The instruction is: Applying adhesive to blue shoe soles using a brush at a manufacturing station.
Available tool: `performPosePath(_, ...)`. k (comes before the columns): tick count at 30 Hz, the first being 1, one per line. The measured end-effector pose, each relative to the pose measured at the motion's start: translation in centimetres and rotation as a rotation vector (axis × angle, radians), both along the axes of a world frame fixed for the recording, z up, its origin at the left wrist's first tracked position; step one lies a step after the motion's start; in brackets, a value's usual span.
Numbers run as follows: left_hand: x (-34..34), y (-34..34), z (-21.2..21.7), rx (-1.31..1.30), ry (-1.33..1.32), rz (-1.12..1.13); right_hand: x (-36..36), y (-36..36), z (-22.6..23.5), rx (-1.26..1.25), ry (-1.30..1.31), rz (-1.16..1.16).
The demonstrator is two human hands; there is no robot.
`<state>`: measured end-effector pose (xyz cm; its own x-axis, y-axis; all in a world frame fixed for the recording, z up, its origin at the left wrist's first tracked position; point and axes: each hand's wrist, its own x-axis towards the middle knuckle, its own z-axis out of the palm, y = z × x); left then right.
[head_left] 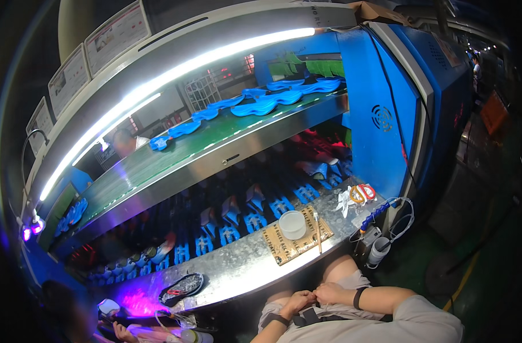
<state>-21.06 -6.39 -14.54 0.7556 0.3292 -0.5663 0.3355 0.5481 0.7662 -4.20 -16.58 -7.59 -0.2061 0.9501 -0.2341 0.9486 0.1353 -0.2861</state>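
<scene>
Close together over my lap, my left hand (298, 302) and my right hand (328, 294) meet at the fingertips. The fingers are pinched, and anything between them is too small to make out. Dark bands circle both wrists. On the metal ledge in front lies a printed cardboard sheet (284, 248). It carries a translucent round tub (293, 225) and a thin brush-like stick (317, 233). To the right, an orange ring (357, 195) and a red ring (369, 191) lie by crumpled white paper or cloth (345, 203).
Blue shoe soles (261, 107) ride a green upper conveyor belt (186, 150). Below, several blue holders (255, 222) carry shoe parts. At left, a dark sole (181, 289) lies near purple light and a co-worker's hand (124, 332). Hoses (381, 214) hang by the ledge's right end.
</scene>
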Motion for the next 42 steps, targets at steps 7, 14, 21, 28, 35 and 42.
performPosePath(7, -1.1, 0.1, 0.6, 0.040, 0.035, 0.026, -1.3, 0.6, -0.8, -0.024, -0.025, 0.042)
performPosePath(14, -1.5, -0.1, 2.3, 0.051, 0.072, 0.045, -1.6, 1.0, 0.0, -0.040, 0.005, 0.053)
performPosePath(21, -1.5, 0.3, 1.8, 0.058, 0.058, 0.016, -1.4, 0.9, -0.1, -0.008, -0.019, 0.067)
performPosePath(28, -1.2, 0.1, 1.8, 0.042, 0.089, -0.026, -1.1, 0.5, -0.6, 0.027, -0.024, 0.061)
performPosePath(35, -1.5, 0.1, 0.8, -0.009, 0.036, 0.018, -1.0, 0.2, 0.3, 0.122, -0.004, 0.078)
performPosePath(42, -1.7, -0.1, 1.6, -0.001, 0.016, 0.032, -1.1, 0.2, 1.3, 0.110, 0.010, 0.073)
